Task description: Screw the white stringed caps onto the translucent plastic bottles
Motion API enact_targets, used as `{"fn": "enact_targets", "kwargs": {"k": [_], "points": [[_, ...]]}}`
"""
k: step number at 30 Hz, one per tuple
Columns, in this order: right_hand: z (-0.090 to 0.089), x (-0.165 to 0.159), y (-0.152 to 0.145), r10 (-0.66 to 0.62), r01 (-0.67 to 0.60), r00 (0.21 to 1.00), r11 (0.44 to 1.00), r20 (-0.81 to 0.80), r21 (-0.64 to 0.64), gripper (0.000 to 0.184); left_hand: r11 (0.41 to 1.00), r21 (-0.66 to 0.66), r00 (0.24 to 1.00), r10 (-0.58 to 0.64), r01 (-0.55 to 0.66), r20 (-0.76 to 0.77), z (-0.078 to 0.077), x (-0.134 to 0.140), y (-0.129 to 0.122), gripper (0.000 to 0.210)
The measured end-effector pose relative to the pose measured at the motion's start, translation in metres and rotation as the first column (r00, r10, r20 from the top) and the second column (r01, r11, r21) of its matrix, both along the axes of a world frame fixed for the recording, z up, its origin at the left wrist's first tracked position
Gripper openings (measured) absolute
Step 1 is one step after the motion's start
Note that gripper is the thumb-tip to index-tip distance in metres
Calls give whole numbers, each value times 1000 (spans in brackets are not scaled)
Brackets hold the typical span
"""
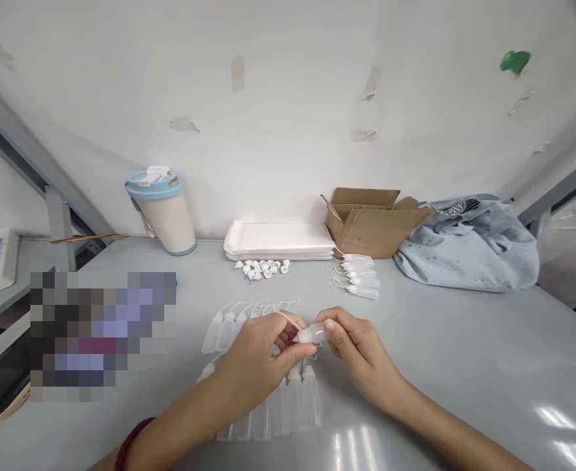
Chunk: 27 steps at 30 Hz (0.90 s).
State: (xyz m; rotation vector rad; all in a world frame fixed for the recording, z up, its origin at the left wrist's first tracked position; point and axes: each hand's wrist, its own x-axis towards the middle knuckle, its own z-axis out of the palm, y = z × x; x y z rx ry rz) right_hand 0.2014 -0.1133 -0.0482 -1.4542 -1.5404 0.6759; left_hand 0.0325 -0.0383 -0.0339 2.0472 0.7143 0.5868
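Between both hands, over the middle of the table, lies a small translucent squeeze bottle point(320, 332) with a white cap and a thin strap, held almost level. My left hand point(261, 347) closes its fingers around the cap end. My right hand point(364, 343) pinches the bottle's body between thumb and fingers. Under and behind my left hand, similar bottles are laid side by side: a back row point(214, 335) with straps pointing away, and a front row point(309, 396) partly covered by my forearm. Small white nozzle tips point(263, 268) form a loose pile farther back.
Another group of bottles point(364, 282) lies before an open cardboard box point(376, 232). A white stack point(283, 239) rests against the wall. A lidded tumbler point(166, 219) stands back left, a blue-grey cloth bundle point(469, 252) back right. A pixelated patch hides something at left.
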Motion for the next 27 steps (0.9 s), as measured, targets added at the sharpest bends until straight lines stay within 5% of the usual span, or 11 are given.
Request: {"fn": "enact_targets", "kwargs": {"k": [3,5,12,15,21,24,27], "points": [[3,1,-2,29,-34,998,995,58,93,26,923,-367,990,-137,114,-39,9,0,3,29],[8,2,-3,57,-78,991,981,125,176,20,850,-497,981,-192,171,9,10,-1,3,35],[8,10,4,45,-186,905,935,422,301,18,764,-629,989,-131,145,69,12,1,5,43],[5,9,3,38,-208,902,912,431,354,20,734,-666,991,-118,131,65,14,1,4,44],[8,1,2,104,-104,995,994,-3,42,31,872,-475,993,-114,117,34,14,1,-1,40],[7,1,6,79,-121,966,979,-247,-161,40,976,-216,996,-56,38,-77,10,2,-4,40],[6,1,10,19,-137,908,958,-419,-253,47,995,99,998,1,6,-67,5,4,-4,36]]}}
